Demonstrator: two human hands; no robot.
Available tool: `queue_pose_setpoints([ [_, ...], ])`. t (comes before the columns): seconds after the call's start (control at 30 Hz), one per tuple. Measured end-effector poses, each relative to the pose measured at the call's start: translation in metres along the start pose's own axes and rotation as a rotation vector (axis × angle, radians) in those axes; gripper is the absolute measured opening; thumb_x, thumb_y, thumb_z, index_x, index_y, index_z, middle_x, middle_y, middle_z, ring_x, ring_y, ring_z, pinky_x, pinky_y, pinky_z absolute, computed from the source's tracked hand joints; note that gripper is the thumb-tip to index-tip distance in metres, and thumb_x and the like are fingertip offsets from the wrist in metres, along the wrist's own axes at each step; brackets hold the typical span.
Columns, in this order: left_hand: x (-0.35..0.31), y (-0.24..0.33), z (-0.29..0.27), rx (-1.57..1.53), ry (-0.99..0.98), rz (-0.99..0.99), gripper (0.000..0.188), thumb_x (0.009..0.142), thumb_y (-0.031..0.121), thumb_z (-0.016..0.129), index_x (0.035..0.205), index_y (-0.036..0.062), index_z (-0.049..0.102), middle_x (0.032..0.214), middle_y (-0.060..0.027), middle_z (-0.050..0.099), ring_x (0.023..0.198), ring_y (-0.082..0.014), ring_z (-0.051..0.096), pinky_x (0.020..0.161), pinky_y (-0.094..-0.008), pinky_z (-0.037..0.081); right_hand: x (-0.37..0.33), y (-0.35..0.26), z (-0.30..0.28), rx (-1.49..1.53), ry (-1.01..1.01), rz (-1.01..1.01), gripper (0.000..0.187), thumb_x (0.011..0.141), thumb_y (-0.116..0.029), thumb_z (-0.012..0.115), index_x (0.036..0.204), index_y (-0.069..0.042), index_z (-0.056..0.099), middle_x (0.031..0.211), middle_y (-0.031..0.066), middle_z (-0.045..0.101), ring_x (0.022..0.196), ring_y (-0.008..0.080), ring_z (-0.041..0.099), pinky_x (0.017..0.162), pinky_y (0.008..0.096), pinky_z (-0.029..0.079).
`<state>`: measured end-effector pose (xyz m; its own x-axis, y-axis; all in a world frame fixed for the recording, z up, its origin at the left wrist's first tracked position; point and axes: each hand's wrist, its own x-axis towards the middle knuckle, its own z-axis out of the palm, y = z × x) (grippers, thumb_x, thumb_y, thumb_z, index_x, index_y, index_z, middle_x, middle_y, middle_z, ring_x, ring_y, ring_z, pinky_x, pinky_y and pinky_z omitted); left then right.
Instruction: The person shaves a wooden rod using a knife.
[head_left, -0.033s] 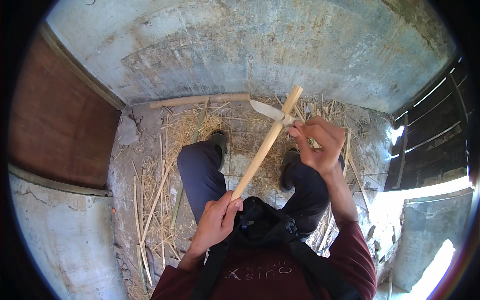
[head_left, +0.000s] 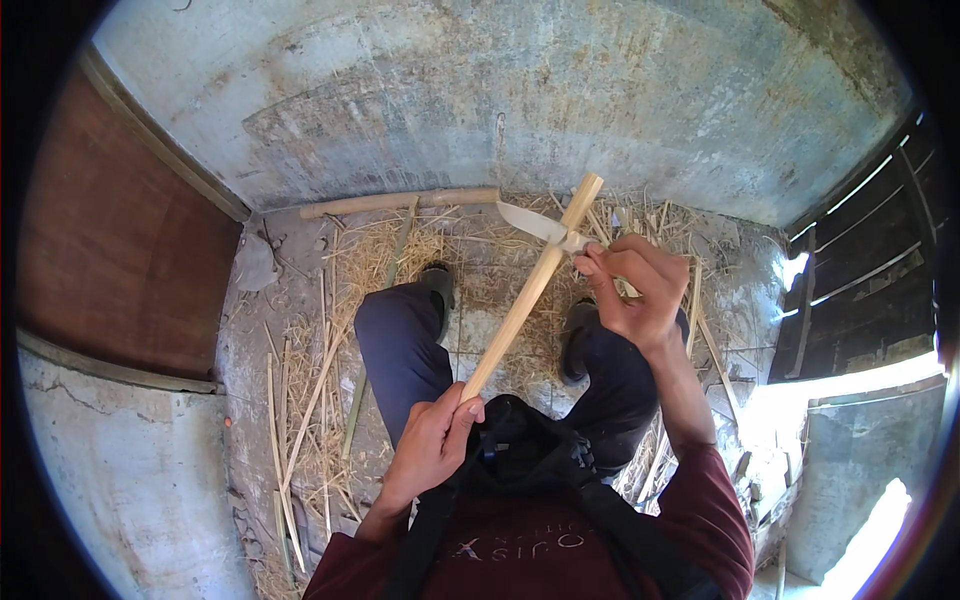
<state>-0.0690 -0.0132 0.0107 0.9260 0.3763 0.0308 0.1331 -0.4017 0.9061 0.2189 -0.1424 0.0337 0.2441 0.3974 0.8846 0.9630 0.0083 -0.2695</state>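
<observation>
A pale, peeled wooden stick [head_left: 512, 325] slants up and to the right in front of me, above the floor. My left hand [head_left: 432, 447] is closed around its near end. Across the stick's upper part lies a knife [head_left: 533, 222], its blade tip pointing left. My right hand [head_left: 640, 290] is closed on the knife's handle, thumb and fingers pinched beside the stick. Most of the handle is hidden by the fingers. Where the blade meets the stick, I cannot tell whether it cuts in.
Straw-like shavings [head_left: 400, 255] and long thin strips [head_left: 325, 395] litter the floor between and beside my legs. A thick pole [head_left: 400, 203] lies along the foot of the stained wall [head_left: 480, 90]. A brown panel [head_left: 125, 220] is at left, dark slatted boards [head_left: 860, 270] at right.
The stick's far end and the knife have shifted very slightly left and toward me. Both hands keep their hold.
</observation>
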Motion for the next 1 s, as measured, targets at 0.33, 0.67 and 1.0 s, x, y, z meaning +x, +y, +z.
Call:
queue_pose_setpoints([
  [0.33,-0.007,-0.010,-0.001,0.032,-0.016,-0.086,0.016,0.113,0.012,0.055,0.102,0.0014,0.061,0.072,-0.0124,0.062,0.053,-0.0276,0.059,0.054,-0.0390,0.042,-0.007,0.010,0.015,0.088,0.044,0.070,0.020,0.085,-0.009,0.090,0.077,-0.005,0.073,0.064,0.0057,0.060,0.047,0.0189,0.054,0.043,0.0353,0.038],
  [0.67,-0.022,-0.006,-0.001,-0.028,0.045,0.005,0.024,0.115,0.014,0.054,0.096,0.0023,0.062,0.061,-0.0015,0.047,0.052,-0.0092,0.043,0.052,-0.0308,0.035,0.000,0.041,0.003,-0.042,0.062,0.223,0.017,0.094,-0.011,0.084,0.084,-0.001,0.074,0.068,0.0092,0.067,0.056,0.0194,0.061,0.055,0.0317,0.047],
  [1.0,-0.014,-0.032,-0.008,-0.260,-0.052,-0.113,0.034,0.119,0.027,0.050,0.100,0.0027,0.063,0.065,0.0026,0.045,0.056,-0.0072,0.041,0.054,-0.0284,0.033,-0.025,0.014,0.000,0.298,0.141,0.526,0.017,0.093,-0.010,0.087,0.093,-0.001,0.073,0.074,0.0091,0.070,0.063,0.0123,0.065,0.059,0.0267,0.047],
])
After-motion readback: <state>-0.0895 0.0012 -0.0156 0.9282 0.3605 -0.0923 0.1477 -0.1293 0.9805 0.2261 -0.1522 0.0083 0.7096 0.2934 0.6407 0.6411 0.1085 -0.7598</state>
